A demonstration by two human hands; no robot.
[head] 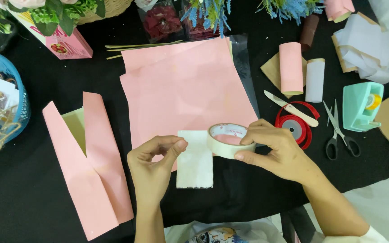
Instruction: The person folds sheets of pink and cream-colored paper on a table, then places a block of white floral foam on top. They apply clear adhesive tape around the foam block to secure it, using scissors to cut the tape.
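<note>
With the right hand (278, 150) clamped on the white tape roll (228, 140) and the left hand (154, 164) pinching the white strip (195, 164) near the table's front edge, keep the tape taut.

You get bright, even light from overhead, with no hard shadows on the black table cover (32, 193); only soft, short shadows sit under your left hand (154, 166) and right hand (275, 150). The pink paper sheets (185, 90) look slightly washed out, and the white strip (195, 162) is close to overexposed. The clear film (244, 63) beside them carries a faint sheen. Focus is sharp in the middle, a little softer toward the flowers (203, 13) at the top edge.
</note>
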